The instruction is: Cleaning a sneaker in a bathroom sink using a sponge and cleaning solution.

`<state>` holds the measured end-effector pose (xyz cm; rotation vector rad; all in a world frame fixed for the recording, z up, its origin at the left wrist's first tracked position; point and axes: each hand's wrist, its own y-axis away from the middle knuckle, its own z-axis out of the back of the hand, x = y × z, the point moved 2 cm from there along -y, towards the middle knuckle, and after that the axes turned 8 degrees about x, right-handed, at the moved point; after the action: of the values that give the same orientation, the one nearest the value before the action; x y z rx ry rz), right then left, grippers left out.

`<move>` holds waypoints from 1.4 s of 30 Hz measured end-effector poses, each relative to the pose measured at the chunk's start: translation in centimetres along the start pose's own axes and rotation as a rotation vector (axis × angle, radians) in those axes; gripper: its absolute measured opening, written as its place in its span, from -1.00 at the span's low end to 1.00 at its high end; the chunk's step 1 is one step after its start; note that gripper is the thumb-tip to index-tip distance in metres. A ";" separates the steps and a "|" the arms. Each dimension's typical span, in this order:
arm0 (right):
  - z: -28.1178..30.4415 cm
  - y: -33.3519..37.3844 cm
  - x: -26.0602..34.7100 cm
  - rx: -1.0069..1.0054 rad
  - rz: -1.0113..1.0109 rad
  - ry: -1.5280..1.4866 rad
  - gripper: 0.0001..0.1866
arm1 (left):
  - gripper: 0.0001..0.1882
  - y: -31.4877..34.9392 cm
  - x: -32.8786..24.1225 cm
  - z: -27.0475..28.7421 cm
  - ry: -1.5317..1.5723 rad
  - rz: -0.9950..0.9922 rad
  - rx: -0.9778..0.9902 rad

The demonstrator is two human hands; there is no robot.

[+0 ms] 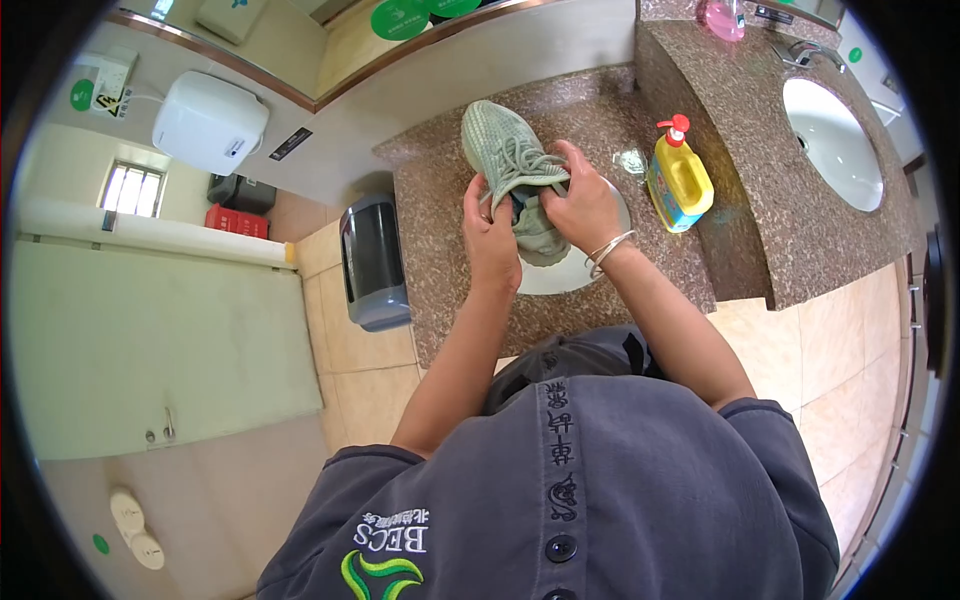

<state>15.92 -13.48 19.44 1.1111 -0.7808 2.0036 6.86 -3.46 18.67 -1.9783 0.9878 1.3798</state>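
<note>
A pale green-grey knit sneaker (492, 137) with laces points its toe away from me, above a white basin (600, 268) set in the speckled stone counter. My left hand (490, 240) is closed on the left side of the shoe's collar, thumb near the opening. On the other side my right hand (582, 205) grips the collar by the tongue and laces, fingers bent. The heel end is nearest to me, and the shoe covers much of the basin. A dark lining shows inside the opening.
A yellow bottle (682, 185) with a red pump stands right of the basin. Farther right, a raised counter (735, 110) holds a white oval sink (835, 150), a faucet (812, 55) and a pink soap bottle (724, 20). A dark dispenser (374, 265) is left of the counter.
</note>
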 end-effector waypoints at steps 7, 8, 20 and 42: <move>-0.2 0.5 -1.9 0.439 -0.549 -0.499 -0.35 | -0.58 -0.6 2.5 2.8 0.073 -0.087 -0.089; -0.2 0.6 -1.6 0.499 -0.486 -0.493 -0.41 | -0.57 -0.7 2.8 3.2 0.030 -0.065 -0.065; -2.0 0.3 -2.1 0.231 -0.035 -0.167 -0.47 | -0.37 -2.0 3.1 3.1 0.135 0.323 0.024; -4.6 -0.7 -5.5 0.218 -0.158 -0.225 -0.51 | -0.60 -2.1 1.7 3.6 -0.237 0.362 -0.049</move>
<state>16.53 -11.13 12.71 1.4969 -0.5734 1.8838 6.94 0.07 15.87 -1.6717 1.2485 1.7995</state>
